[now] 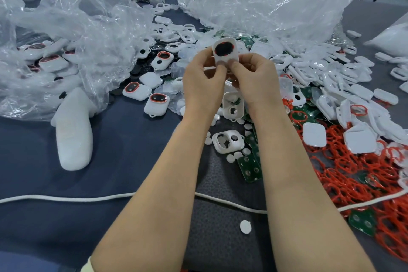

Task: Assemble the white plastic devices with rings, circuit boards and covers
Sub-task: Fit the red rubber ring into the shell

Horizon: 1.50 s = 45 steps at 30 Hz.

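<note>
Head view: left hand [204, 81] and right hand [254, 77] both pinch one white device [225, 52], thumbs pressing its face, above the bench [132, 150] centre.

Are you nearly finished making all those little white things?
Not nearly. A few finished devices lie at left. Both hands, left and right, hold one shell with a black pad inside. Piles of empty shells, red rings, boards and covers wait.

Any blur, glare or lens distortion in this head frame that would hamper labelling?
Head view: even, soft lighting with faint shadows; bright glare on the clear plastic bags; wide-angle bending shows in the white cord; the white device held by the left hand and right hand is slightly soft, its dark centre indistinct.
</note>
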### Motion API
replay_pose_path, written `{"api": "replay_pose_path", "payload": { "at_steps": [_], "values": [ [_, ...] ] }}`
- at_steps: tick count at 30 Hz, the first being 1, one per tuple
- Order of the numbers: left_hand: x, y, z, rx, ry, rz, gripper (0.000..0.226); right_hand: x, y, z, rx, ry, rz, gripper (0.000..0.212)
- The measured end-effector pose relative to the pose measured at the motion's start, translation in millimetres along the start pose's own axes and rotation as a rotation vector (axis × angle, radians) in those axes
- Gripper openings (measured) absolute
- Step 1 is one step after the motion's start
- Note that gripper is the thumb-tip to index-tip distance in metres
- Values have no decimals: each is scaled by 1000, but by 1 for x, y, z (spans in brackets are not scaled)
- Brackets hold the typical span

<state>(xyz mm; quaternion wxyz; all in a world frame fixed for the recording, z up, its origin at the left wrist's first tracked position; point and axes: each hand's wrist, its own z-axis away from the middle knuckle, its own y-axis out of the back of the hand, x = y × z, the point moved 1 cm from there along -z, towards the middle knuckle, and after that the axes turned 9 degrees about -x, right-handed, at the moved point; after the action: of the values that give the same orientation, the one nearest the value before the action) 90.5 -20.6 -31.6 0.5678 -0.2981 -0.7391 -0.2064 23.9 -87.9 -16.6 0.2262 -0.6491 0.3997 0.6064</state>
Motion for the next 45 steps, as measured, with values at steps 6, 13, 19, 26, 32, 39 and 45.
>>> {"api": "replay_pose_path", "payload": {
  "at_steps": [6, 13, 19, 26, 32, 39, 45],
  "values": [
    [3, 2, 0, -10, 12, -3, 14, -3, -3, 2, 17, -16, 99, 7],
    [4, 26, -12, 224, 80, 149, 11, -28, 9, 19, -388, -69, 542, 10],
    [5, 32, -13, 342, 165, 412, 11, -34, -12, 32, -583, -72, 943, 32],
    [7, 40, -15, 477, 125, 517, 8, -9, -42, 32, -594, -37, 1060, 36],
    [9, 40, -14, 496, 109, 541, 2, -14, -23, 20, -410, -16, 705, 19],
    [9, 37, -13, 479, 113, 520, 3, -14, -8, 15, -355, -29, 371, 15],
    [10, 39, -13, 497, 116, 547, 9, -16, -18, 14, -99, 69, 515, 52]
  ]
}}
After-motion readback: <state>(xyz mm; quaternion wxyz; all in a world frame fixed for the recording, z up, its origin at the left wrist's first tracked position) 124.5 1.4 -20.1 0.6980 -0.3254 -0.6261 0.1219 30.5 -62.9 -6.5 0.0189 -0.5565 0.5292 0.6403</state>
